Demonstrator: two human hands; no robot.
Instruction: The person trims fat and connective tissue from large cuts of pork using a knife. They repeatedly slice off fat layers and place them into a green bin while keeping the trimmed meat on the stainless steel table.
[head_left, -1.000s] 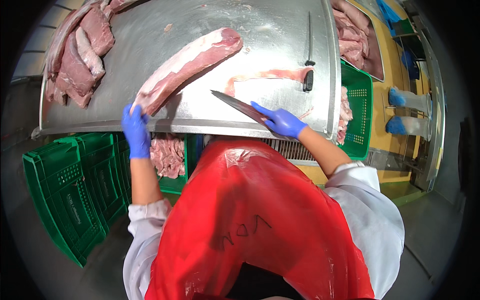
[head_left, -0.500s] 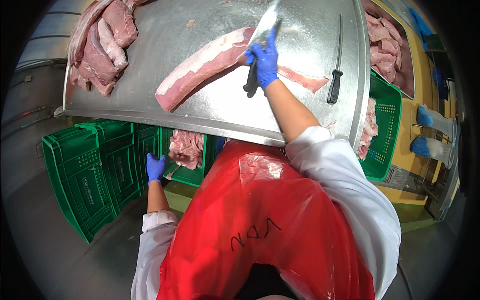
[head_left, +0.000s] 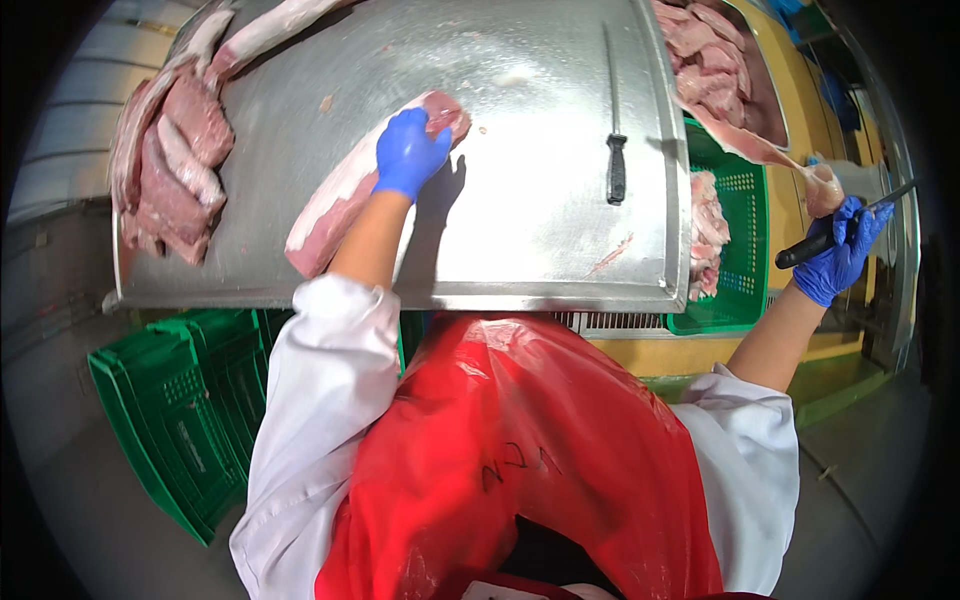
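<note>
A long pork loin (head_left: pixel 340 205) with a pale fat layer lies slantwise on the steel table (head_left: pixel 540 230). My left hand (head_left: pixel 410 155) grips it near its far end, fingers curled over the top. Out to the right, beyond the table edge, my right hand (head_left: pixel 840 255) is closed round the black handle of a knife (head_left: pixel 805 246), whose blade points away to the right. A long strip of trimmed meat (head_left: pixel 745 142) stretches from that hand across toward the table's right edge. Whether fingers or blade hold the strip is hard to make out.
A sharpening steel (head_left: pixel 616 165) lies on the table's right side. More pork pieces (head_left: pixel 180 160) are piled at the left. Right of the table are a green crate (head_left: pixel 742 245) with trimmings and a metal tray (head_left: pixel 775 110) of meat. Green crates (head_left: pixel 180 400) stand lower left.
My left hand has risen from beside the lower-left crates onto the pork loin. My right hand has swung from the table to the far right with the knife, carrying the strip off the table.
</note>
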